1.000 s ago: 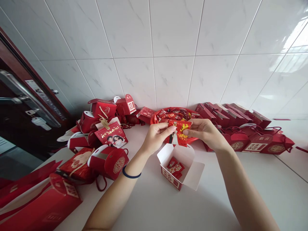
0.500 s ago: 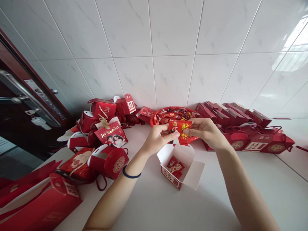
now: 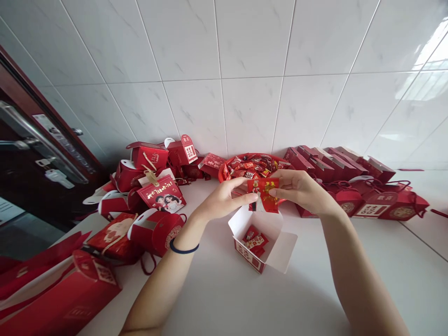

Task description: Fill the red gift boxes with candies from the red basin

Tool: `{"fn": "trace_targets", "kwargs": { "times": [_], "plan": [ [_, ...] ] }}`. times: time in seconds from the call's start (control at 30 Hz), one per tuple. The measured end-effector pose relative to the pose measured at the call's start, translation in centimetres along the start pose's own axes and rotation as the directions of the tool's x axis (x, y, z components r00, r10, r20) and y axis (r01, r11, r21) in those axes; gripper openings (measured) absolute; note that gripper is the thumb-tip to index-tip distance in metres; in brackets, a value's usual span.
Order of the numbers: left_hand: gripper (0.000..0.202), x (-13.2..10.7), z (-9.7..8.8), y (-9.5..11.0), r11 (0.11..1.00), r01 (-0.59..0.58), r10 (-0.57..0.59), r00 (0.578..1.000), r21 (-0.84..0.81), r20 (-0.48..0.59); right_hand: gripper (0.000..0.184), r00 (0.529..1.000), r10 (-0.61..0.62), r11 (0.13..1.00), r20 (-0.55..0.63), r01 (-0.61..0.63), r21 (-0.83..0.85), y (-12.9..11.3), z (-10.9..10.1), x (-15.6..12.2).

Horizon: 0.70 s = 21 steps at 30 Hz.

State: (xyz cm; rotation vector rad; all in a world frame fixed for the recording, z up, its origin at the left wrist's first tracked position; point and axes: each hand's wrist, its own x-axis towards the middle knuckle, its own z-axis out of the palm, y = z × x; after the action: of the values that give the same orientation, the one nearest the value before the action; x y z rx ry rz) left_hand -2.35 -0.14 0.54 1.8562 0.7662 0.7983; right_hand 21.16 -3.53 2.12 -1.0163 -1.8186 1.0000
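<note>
Between my two hands is a red candy packet [image 3: 265,198] with yellow lettering and a printed figure in white. My left hand [image 3: 227,198] pinches its left edge between thumb and fingers. On its right edge, my right hand [image 3: 297,189] grips it the same way. Just below stands a small open box [image 3: 250,261], white inside and red outside, its flaps spread; several small red wrapped candies [image 3: 256,241] lie in it. Behind my hands, a red basin [image 3: 221,176] holds a heap of red-wrapped candies [image 3: 254,163], partly hidden by my fingers.
Red gift boxes [image 3: 154,228] crowd the table's left side, with a large red bag [image 3: 77,298] at the near left corner. More red boxes [image 3: 374,205] stand in rows at the right. A tiled wall [image 3: 252,107] closes off the back; a door [image 3: 35,140] with keys is far left.
The packet has turned and levelled slightly between my hands. My left wrist has shifted a little to the left. The open box and its candies stay where they were.
</note>
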Motion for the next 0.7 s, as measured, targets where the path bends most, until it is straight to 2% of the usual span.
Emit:
{"fn": "trace_targets", "kwargs": {
  "times": [0.13, 0.23, 0.3, 0.37, 0.53, 0.7],
  "plan": [
    [0.028, -0.4, -2.0, -0.4, 0.94, -0.019, 0.005, 0.999, 0.341, 0.041, 0.019, 0.971, 0.133, 0.967, 0.197, -0.084, -0.239, 0.2, -0.3, -0.2],
    [0.024, -0.6, -2.7, -0.3, 0.872, 0.016, -0.109, 0.981, 0.489, 0.162, 0.014, 0.916, 0.245, 0.934, 0.319, -0.134, -0.331, 0.5, 0.8, 0.1],
    [0.021, -0.7, -2.8, -0.1, 0.841, 0.059, -0.198, 0.959, 0.538, 0.204, 0.01, 0.863, 0.3, 0.914, 0.406, -0.139, -0.38, 0.7, 1.9, 0.5],
    [0.02, -0.8, -2.6, 0.1, 0.808, 0.099, -0.272, 0.937, 0.58, 0.219, 0.006, 0.83, 0.343, 0.888, 0.439, -0.133, -0.441, 0.8, 2.9, 0.8],
    [0.026, -0.6, -2.2, 0.2, 0.728, 0.127, -0.378, 0.894, 0.674, 0.24, 0.026, 0.891, 0.332, 0.797, 0.308, -0.09, -0.597, 0.8, 3.8, 0.8],
    [0.028, -0.5, -2.2, 0.3, 0.691, 0.136, -0.406, 0.886, 0.71, 0.226, 0.038, 0.906, 0.277, 0.794, 0.318, -0.03, -0.608, 0.2, 3.3, 0.2]
  ]
}}
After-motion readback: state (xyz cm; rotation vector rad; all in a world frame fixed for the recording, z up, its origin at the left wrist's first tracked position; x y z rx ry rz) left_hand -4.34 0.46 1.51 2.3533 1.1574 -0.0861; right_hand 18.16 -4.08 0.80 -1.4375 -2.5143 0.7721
